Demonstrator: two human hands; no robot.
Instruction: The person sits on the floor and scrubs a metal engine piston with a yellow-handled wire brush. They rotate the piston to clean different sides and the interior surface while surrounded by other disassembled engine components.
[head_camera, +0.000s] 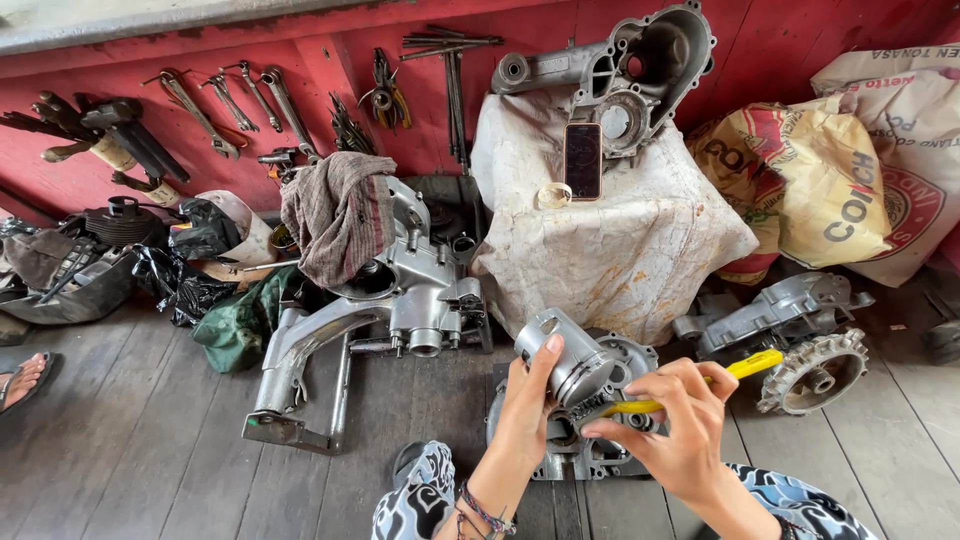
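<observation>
Left hand (525, 405) clasps piston (562, 360) over crankcase (590, 455) on the floor; right hand (680, 430) pinches yellow tool (740, 368). Piston likely heavy, rigid, greasy — grip skirt.

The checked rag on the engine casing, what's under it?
The checked rag drapes over the top of a silver engine casing; the casing's lower body and long arm show. Whatever part sits beneath the cloth is hidden.

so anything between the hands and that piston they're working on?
Nothing visible. The left hand already grips the piston directly, thumb on its crown. The right hand holds the yellow-handled tool, whose tip reaches the piston's lower end above the engine case. The contact point itself is hidden by fingers.
</observation>
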